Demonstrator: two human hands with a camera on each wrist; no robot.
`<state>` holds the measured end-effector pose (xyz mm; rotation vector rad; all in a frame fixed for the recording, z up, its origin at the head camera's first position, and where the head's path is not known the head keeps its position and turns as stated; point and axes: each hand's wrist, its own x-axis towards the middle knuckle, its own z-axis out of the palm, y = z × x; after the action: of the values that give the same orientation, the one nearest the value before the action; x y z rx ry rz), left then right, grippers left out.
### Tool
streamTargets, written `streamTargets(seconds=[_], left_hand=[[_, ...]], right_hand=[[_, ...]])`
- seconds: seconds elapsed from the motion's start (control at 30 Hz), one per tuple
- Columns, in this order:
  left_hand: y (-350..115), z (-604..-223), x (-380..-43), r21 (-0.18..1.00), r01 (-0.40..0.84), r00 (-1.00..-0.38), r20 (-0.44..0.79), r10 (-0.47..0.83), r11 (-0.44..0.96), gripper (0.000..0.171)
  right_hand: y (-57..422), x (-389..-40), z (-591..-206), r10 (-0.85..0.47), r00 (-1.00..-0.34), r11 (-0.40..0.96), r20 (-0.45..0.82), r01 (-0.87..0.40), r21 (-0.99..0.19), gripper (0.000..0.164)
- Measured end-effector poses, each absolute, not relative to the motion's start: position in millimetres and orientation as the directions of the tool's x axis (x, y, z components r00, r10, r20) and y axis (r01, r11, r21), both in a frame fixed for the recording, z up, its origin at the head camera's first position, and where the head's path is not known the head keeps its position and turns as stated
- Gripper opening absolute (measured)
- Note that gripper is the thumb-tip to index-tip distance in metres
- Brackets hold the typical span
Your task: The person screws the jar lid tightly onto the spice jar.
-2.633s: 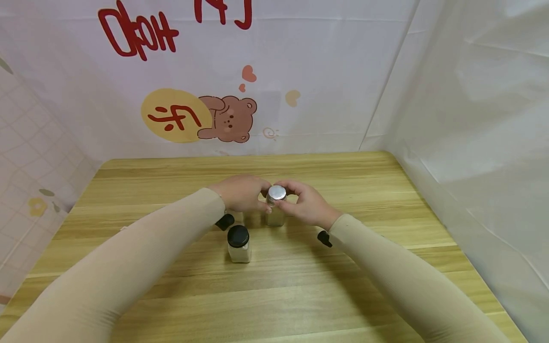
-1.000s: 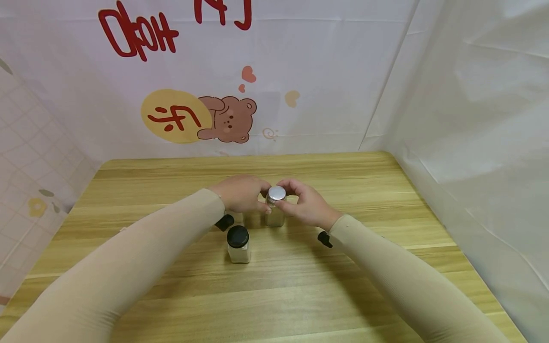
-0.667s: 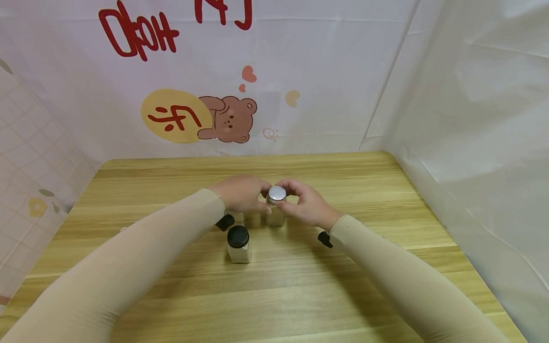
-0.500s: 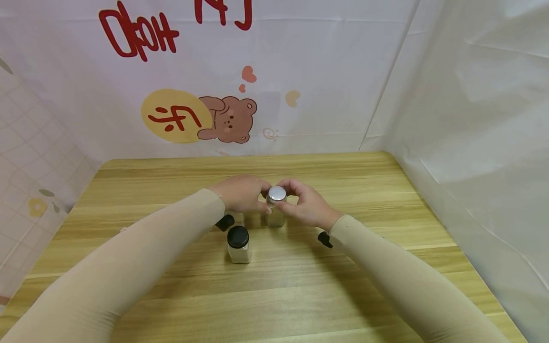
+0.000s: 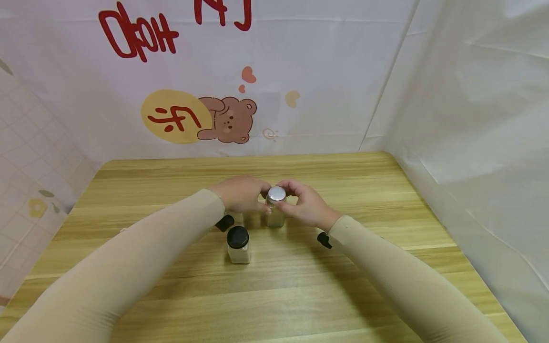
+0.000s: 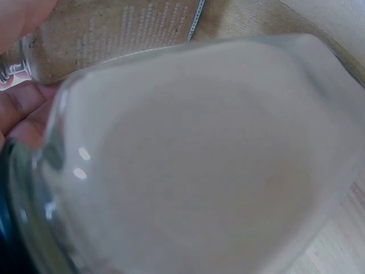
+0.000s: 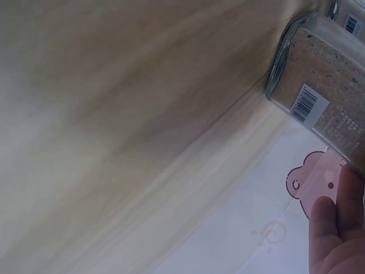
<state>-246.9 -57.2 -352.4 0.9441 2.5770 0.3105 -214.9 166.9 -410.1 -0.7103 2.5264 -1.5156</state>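
Note:
A square glass spice jar with a round silver top stands upright between both hands. Its brownish, speckled contents show in the right wrist view, along with a barcode label. My left hand grips it from the left, thumb at the near side. From the right, my right hand pinches around the silver top and neck, thumb in front. A second glass jar, with a black lid and pale contents, stands nearer the body. In the left wrist view, a jar of pale powder fills most of the picture.
Partly hidden by the left wrist is another pale jar-like thing. Everything stands on a wood-grain table. White sheeting with a printed bear hangs behind, and more sheeting borders the right side.

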Motion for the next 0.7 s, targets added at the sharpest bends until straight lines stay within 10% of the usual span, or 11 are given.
streamTargets(seconds=[0.7], left_hand=[[-56.1,-354.5,-249.3,0.331,0.572,-0.702,-0.277,0.656,0.751,0.035]], right_hand=[[168.1,-214.8,-410.2,-0.464,-0.869,0.376,0.172,-0.369,-0.850,0.035]])
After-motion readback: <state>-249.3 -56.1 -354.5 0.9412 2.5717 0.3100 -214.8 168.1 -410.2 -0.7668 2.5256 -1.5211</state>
